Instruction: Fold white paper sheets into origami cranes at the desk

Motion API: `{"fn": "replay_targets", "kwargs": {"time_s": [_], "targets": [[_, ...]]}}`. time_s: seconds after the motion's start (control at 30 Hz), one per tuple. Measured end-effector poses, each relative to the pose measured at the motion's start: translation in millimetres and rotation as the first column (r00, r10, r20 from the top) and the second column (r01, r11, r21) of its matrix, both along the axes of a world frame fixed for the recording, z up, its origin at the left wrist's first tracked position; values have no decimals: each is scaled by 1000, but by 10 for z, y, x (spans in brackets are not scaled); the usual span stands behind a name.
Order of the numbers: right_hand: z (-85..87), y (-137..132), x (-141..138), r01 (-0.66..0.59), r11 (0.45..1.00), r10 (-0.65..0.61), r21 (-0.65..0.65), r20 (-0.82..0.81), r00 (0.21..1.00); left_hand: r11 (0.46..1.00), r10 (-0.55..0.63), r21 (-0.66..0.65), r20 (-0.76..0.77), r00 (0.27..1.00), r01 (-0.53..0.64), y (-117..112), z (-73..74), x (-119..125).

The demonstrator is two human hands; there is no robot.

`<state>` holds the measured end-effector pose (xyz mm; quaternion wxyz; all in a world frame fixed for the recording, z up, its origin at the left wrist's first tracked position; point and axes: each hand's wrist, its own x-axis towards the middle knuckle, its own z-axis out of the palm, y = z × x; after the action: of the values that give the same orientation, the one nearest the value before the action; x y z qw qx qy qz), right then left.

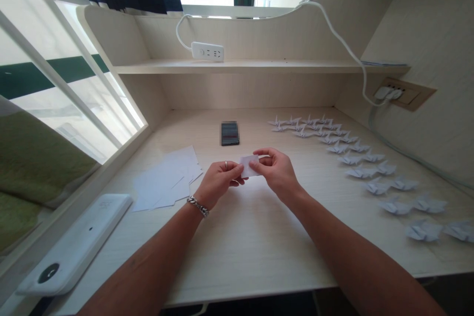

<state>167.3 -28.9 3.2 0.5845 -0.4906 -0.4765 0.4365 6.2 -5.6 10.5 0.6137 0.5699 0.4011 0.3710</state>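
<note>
A small folded square of white paper [249, 166] is held up between my two hands, over the middle of the desk. My left hand [221, 180] pinches its left edge between thumb and fingers; a ring and a chain bracelet show on that side. On the right edge, my right hand [277, 168] grips the paper with thumb and fingers. Loose white sheets [163, 177] lie overlapping to the left of my left hand. Rows of folded white paper cranes [361, 172] stand to the right of my right hand.
A phone [230, 133] lies on the desk beyond my hands. At the left edge rests a long white device [77, 242]. A power strip [208, 52] sits on the shelf [244, 66] at the back. White cables run to a wall socket [407, 93] on the right.
</note>
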Motion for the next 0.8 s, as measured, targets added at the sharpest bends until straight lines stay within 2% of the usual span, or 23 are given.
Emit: {"fn": "replay_targets", "kwargs": {"time_s": [0.1, 0.2, 0.33, 0.63, 0.8], "targets": [[-3, -8, -8, -39, 999, 40, -18, 31, 999, 996, 57, 65, -3, 998, -57, 11, -15, 8], [4, -10, -15, -56, 998, 57, -33, 27, 998, 996, 88, -7, 89, 992, -88, 26, -38, 12], [11, -1, 2, -48, 997, 49, -57, 31, 998, 994, 46, -100, 137, 989, -32, 42, -48, -4], [-22, 17, 30, -60, 997, 61, -40, 33, 998, 990, 65, 125, 7, 998, -66, 49, -26, -28], [-34, 17, 24, -80, 996, 82, -31, 43, 996, 988, 73, 135, -15, 997, -70, 31, -23, -18]]}}
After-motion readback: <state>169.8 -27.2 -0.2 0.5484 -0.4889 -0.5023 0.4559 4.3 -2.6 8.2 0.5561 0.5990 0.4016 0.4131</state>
